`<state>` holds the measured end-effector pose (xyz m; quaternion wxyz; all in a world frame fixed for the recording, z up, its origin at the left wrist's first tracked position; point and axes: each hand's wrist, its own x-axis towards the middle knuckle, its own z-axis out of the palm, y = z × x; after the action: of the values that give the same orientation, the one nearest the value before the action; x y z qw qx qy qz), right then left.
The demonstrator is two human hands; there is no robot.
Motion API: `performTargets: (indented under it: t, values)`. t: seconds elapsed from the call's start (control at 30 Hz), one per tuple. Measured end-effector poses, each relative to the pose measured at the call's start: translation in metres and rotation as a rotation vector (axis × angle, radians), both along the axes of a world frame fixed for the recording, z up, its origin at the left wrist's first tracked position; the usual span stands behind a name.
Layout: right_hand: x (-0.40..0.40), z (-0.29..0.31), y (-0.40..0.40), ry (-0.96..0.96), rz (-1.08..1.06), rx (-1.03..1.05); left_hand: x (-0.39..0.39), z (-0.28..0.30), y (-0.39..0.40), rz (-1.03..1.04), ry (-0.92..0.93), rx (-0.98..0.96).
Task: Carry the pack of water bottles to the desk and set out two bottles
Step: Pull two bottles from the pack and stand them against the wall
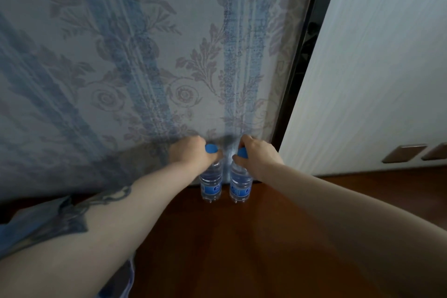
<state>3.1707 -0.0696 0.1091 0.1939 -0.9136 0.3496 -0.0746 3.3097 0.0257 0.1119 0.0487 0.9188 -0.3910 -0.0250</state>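
Blue plastic caps top two clear plastic water bottles with blue labels, the only ones in the head view. The left bottle (211,182) and the right bottle (240,185) stand upright side by side, just apart, at the far edge of the dark reddish-brown wooden desk top (254,237), close against the pale blue floral-patterned wall (145,55).

The left hand (191,153) is wrapped around the neck of the left bottle just under its cap, and the right hand (256,152) grips the right bottle in the same way, thumb on the near side. Holding them high at the neck keeps each bottle hanging plumb and lets its base meet the wood flat. Whether the bases already rest on the desk or hover just over it cannot be told for sure, though they look to be touching. Set far back by the wall, they leave the near part of the desk free.

Count: two bottles, two caps, two hands, one hand per bottle. The pack itself is not in view. To the right, a white panelled surface (375,68) carries two brown rectangular plates (404,153). At the near left lies blue fabric (29,220).

The setting-out step looks almost finished; only letting go remains.
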Motion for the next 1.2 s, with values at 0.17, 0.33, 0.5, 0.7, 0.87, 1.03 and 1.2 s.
performTargets:
  t: [0.17,0.33,0.5,0.7,0.87,1.03,1.2]
  values:
    - [0.01,-0.004,0.002,-0.05,0.006,-0.028,0.002,-0.006,0.0,0.011,0.014,-0.043]
    - [0.013,-0.01,0.001,-0.11,-0.046,-0.021,0.001,-0.012,-0.002,0.001,0.009,-0.088]
    - [0.012,-0.013,-0.007,-0.085,-0.073,0.083,0.006,-0.011,-0.002,-0.05,0.024,-0.102]
    - [-0.009,-0.023,0.004,-0.175,-0.095,0.144,0.006,-0.012,0.017,-0.055,0.097,-0.247]
    - [-0.006,-0.029,0.006,-0.191,-0.118,0.263,-0.002,-0.019,0.028,-0.008,0.297,-0.376]
    - [-0.005,-0.035,0.003,-0.186,-0.184,0.37,-0.009,-0.025,0.031,0.069,0.367,-0.416]
    - [-0.003,-0.035,0.0,-0.147,-0.164,0.328,-0.012,-0.027,0.027,0.091,0.405,-0.446]
